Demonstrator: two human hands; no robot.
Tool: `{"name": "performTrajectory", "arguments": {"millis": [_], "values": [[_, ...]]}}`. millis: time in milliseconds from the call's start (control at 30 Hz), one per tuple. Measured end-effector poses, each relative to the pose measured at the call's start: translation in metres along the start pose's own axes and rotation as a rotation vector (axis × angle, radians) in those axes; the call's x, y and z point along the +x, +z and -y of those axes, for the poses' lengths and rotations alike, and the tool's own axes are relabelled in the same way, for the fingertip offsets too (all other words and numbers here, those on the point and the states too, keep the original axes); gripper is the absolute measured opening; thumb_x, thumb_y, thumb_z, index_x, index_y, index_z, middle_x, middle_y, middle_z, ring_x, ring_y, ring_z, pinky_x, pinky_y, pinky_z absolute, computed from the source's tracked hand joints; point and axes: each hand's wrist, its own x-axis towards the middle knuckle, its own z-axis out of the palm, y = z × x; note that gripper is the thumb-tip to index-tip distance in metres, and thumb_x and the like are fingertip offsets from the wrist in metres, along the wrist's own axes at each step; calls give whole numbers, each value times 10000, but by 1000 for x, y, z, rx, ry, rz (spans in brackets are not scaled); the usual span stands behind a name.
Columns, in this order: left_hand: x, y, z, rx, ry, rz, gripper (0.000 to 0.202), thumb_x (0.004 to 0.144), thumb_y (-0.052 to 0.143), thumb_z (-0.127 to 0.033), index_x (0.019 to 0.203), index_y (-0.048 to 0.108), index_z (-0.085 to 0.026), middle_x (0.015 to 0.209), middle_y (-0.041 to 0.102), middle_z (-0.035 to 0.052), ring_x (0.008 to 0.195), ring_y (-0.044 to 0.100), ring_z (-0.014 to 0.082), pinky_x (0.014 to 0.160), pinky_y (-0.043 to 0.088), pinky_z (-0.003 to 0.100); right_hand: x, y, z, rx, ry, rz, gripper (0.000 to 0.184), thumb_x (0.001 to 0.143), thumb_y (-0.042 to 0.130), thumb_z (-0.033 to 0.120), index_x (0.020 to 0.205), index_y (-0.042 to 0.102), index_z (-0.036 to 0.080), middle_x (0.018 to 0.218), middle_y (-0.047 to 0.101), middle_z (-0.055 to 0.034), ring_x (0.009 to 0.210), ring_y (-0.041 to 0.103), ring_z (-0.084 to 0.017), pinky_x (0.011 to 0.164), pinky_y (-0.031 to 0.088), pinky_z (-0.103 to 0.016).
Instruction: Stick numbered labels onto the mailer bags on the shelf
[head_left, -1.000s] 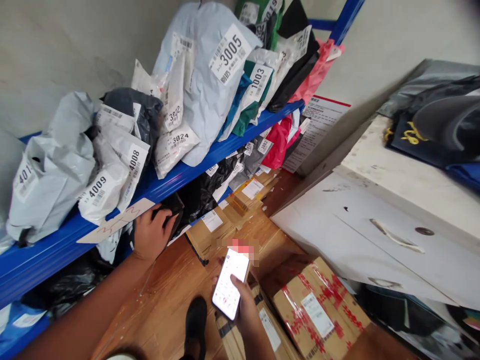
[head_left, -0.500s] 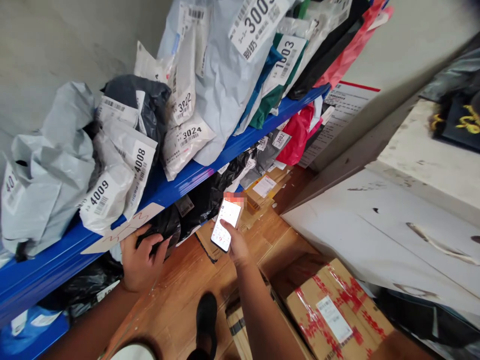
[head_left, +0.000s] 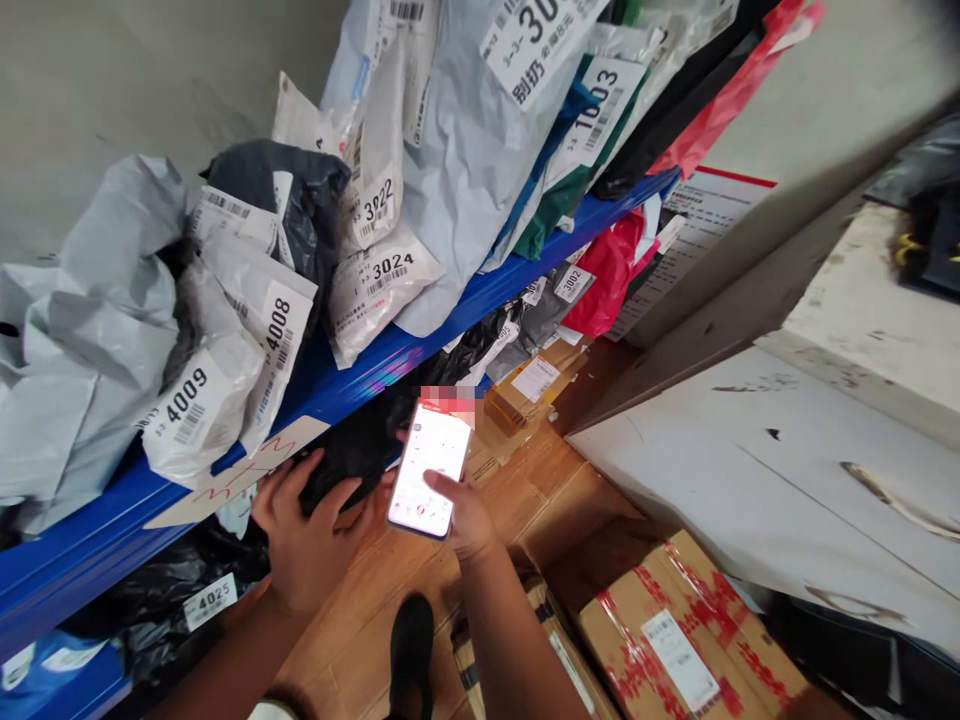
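In my right hand point(head_left: 474, 520) is a smartphone point(head_left: 429, 468), its lit screen facing up and my thumb lying across it. Part of the screen's top is blurred out. My left hand point(head_left: 309, 545) reaches under the edge of the blue shelf point(head_left: 360, 385), with curled fingers around a black plastic parcel point(head_left: 346, 452) on the lower level. The far side of that parcel is hidden by the shelf and the phone. Just above my left hand, a cardboard strip with red writing point(head_left: 232, 478) is fixed to the shelf edge.
Bagged parcels with number labels, such as a white parcel marked 4009 point(head_left: 202, 405), crowd the upper shelf. More bags, including a red bag point(head_left: 611, 280), fill the lower level. A taped cardboard box point(head_left: 675, 620) stands on the wooden floor beside a white cabinet point(head_left: 720, 440).
The phone has come left and nearer, close to my left hand. My left hand has shifted slightly right along the black parcel. The view has moved a little, uncovering a label marked 4025.
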Motion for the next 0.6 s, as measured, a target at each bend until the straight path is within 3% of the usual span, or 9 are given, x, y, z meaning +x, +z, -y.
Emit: {"name": "performTrajectory", "arguments": {"millis": [100,200,300,433,500,600], "values": [[4,18,-15,44,-49,-33,155,718,670,-227,818,554,-249,1176,506,96,1207,392,319,998,287,621,-8,4,-3,5,52,124,676,565,786,347,1151,561,96,786,727,-96,663,679,-237,711,542,-407],[6,36,-30,47,-125,-89,129,768,593,-122,778,566,-247,1089,569,69,1177,425,276,1022,214,642,-11,-3,-8,46,54,101,672,589,753,367,1170,558,92,783,726,-96,672,678,-242,748,531,-428],[8,45,-43,54,-190,-135,132,759,628,-144,718,540,-235,1016,579,54,1123,461,261,1009,246,626,-13,-15,-9,137,38,48,673,599,716,434,1161,573,92,818,726,-99,714,676,-239,762,526,-408],[8,37,-44,41,-192,-162,275,656,746,-255,689,475,-225,1035,527,74,1110,458,283,1006,264,635,-10,-28,-2,231,-115,-169,536,622,687,393,1081,615,128,843,727,-78,743,675,-220,758,531,-367],[4,28,-39,35,-185,-175,338,620,770,-228,712,445,-225,1083,485,93,1145,436,303,995,287,641,-4,-31,3,230,-181,-272,515,602,704,352,1064,615,142,840,730,-67,750,681,-229,764,534,-382],[-5,16,-31,61,-180,-140,388,597,773,-169,785,439,-224,1227,364,135,1244,346,366,968,317,661,10,-29,5,184,-171,-338,541,553,749,297,1052,608,143,826,734,-61,739,688,-241,720,547,-382]]}}
